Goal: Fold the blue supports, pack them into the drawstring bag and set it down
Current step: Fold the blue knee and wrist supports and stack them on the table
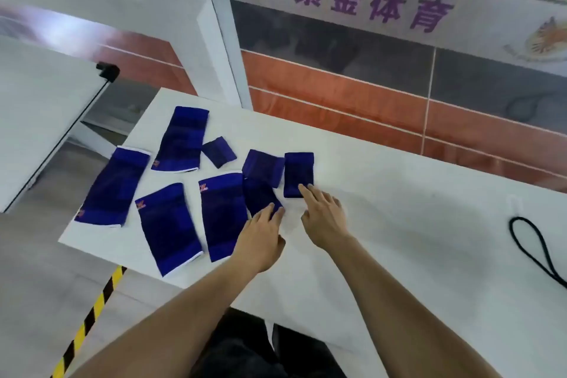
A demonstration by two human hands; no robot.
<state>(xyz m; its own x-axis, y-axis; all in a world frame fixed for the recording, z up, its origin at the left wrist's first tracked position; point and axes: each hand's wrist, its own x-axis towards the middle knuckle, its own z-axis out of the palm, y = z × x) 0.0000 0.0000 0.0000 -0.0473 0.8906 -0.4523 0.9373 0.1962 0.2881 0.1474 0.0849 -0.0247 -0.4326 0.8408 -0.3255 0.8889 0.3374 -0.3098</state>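
Observation:
Several blue elastic supports lie on the white table [399, 224]. Long flat ones [168, 227] [222, 215] [112, 187] [182, 139] are spread at the left. Small folded ones sit nearer the middle [218, 151] [264, 167] [298, 173]. My left hand [260, 236] rests its fingertips on another small support [259, 196]. My right hand [322, 215] is spread, its index finger touching the lower edge of the rightmost folded support. A black cord loop [534, 252], apparently the drawstring, lies at the far right; the bag itself I cannot make out.
A glass partition with purple lettering [368, 3] stands behind the table. A white board with a black clip [107, 70] leans at the left. Yellow-black floor tape [92, 313] runs below the table's left corner. My dark-clothed legs [245, 347] are at the table's near edge.

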